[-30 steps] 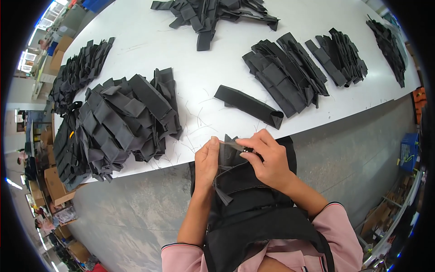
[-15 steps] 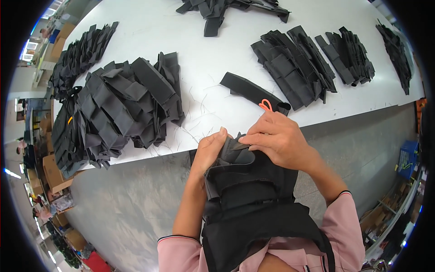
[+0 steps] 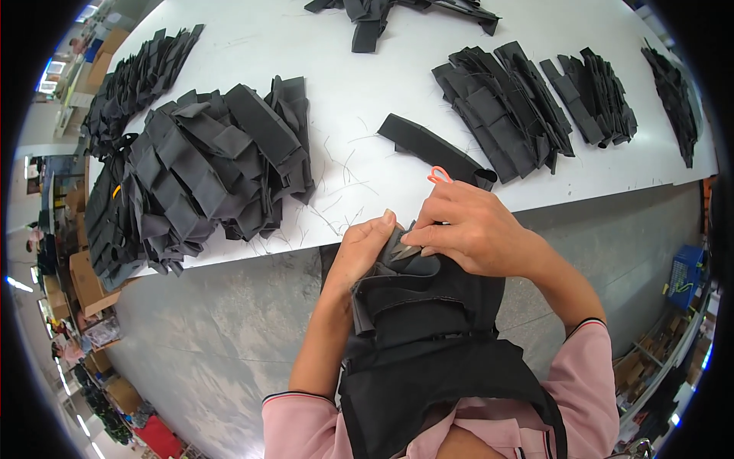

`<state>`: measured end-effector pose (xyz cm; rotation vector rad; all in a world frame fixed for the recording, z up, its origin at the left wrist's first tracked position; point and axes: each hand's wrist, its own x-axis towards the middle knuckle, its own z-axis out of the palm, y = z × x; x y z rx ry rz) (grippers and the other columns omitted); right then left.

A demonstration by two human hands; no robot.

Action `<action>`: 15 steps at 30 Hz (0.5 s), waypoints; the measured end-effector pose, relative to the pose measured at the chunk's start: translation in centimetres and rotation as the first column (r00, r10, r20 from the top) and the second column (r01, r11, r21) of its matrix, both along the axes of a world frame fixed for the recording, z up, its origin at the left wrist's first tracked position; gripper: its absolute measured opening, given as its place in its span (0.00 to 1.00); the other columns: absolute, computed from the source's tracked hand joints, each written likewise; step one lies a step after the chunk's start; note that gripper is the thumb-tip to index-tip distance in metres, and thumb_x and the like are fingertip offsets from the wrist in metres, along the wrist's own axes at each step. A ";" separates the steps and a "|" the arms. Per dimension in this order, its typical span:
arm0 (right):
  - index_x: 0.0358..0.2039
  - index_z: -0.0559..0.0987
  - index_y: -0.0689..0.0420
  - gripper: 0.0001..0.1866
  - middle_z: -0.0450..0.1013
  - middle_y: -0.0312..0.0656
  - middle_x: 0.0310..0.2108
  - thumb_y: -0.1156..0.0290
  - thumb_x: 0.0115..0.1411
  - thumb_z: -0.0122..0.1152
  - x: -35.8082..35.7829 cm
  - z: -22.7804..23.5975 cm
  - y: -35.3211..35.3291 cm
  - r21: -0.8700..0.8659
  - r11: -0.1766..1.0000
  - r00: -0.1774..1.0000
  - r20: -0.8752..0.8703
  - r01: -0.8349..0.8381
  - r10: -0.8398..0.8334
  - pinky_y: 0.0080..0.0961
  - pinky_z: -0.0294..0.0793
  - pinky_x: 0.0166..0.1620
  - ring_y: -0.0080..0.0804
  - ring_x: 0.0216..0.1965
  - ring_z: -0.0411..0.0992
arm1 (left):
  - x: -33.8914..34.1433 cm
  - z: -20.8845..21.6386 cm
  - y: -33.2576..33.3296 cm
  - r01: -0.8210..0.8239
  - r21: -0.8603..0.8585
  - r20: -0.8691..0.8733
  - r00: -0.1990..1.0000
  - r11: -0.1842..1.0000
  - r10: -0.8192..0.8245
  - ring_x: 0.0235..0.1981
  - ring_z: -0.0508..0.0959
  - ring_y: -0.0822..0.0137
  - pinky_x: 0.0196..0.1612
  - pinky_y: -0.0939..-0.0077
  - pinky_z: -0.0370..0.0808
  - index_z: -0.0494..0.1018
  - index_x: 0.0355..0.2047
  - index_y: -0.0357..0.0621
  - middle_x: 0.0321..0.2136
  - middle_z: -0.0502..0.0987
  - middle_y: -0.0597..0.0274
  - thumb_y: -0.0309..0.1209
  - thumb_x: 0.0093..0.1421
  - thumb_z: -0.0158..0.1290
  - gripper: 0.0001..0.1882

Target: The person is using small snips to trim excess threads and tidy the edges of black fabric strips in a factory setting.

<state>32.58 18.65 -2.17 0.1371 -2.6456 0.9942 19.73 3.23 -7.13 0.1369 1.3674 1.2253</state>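
Dark grey folded fabric piece [image 3: 417, 265] sits over the black cloth apron [image 3: 451, 367], at the near edge of the smooth white surface [image 3: 367, 92]; its trimming looks under way, not yet finished. The left hand [image 3: 363, 249] is closed, clamping the fabric's upper edge. The right hand [image 3: 474, 229] is nearly closed, pinching small metal scissors with an orange looped handle [image 3: 440, 175], their blades at the cloth; whether they are cutting I cannot tell. Scattered fine dark threads [image 3: 336, 180] suggest some trimming is done. One black flattened fabric tube [image 3: 436, 149] lies singly beside a stack of black fabric strips [image 3: 501, 111], with a larger dark grey pile [image 3: 206, 168] at left; which are finished, and which left, is unclear
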 end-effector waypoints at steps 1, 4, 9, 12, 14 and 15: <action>0.31 0.81 0.52 0.13 0.70 0.33 0.26 0.75 0.41 0.67 0.0 -0.1 0.0 0.000 1.000 1.000 0.001 -0.001 0.001 0.28 0.67 0.33 0.32 0.30 0.68 | 0.0 0.0 0.0 0.006 -0.003 0.000 1.000 1.000 -0.006 0.23 0.69 0.82 0.28 0.86 0.66 0.75 0.27 0.39 0.21 0.73 0.71 0.45 0.64 0.47 0.21; 0.31 0.81 0.52 0.12 0.70 0.33 0.25 0.74 0.42 0.67 0.0 -0.4 0.0 -0.004 1.000 1.000 0.001 -0.010 0.010 0.27 0.67 0.33 0.31 0.30 0.67 | 0.0 -0.1 0.0 0.026 -0.013 -0.010 1.000 1.000 -0.026 0.23 0.69 0.82 0.28 0.86 0.66 0.76 0.28 0.39 0.22 0.74 0.70 0.45 0.64 0.47 0.21; 0.30 0.82 0.53 0.12 0.70 0.33 0.23 0.75 0.41 0.68 0.4 -1.4 0.0 -0.113 0.993 0.999 0.043 0.020 -0.015 0.27 0.67 0.33 0.31 0.29 0.67 | 0.1 -0.6 0.0 0.058 -0.012 -0.022 0.998 0.998 -0.058 0.23 0.69 0.82 0.28 0.86 0.66 0.76 0.28 0.39 0.22 0.74 0.70 0.46 0.64 0.47 0.21; 0.30 0.82 0.53 0.13 0.69 0.33 0.23 0.76 0.40 0.68 0.9 -1.6 -0.3 -0.216 0.970 0.992 -0.035 0.114 -0.125 0.27 0.67 0.33 0.32 0.28 0.67 | 0.1 -0.3 0.0 0.057 -0.018 0.005 0.998 0.998 -0.057 0.23 0.69 0.81 0.28 0.86 0.67 0.76 0.28 0.39 0.22 0.74 0.70 0.46 0.63 0.48 0.21; 0.30 0.82 0.53 0.13 0.70 0.33 0.23 0.76 0.40 0.68 1.0 -1.3 -0.1 -0.195 0.975 0.994 -0.025 0.103 -0.110 0.27 0.67 0.33 0.32 0.28 0.67 | 0.0 -0.2 0.2 0.063 -0.034 -0.003 0.998 0.997 -0.063 0.23 0.69 0.81 0.28 0.86 0.67 0.76 0.28 0.40 0.22 0.74 0.70 0.46 0.63 0.48 0.21; 0.30 0.82 0.53 0.13 0.70 0.33 0.24 0.77 0.40 0.68 1.0 -1.1 -0.1 -0.176 0.980 0.995 -0.016 0.094 -0.098 0.27 0.67 0.32 0.32 0.28 0.67 | -0.1 -0.3 0.2 0.066 -0.033 -0.004 0.998 0.997 -0.066 0.23 0.69 0.81 0.28 0.86 0.67 0.76 0.28 0.40 0.22 0.74 0.70 0.46 0.63 0.48 0.21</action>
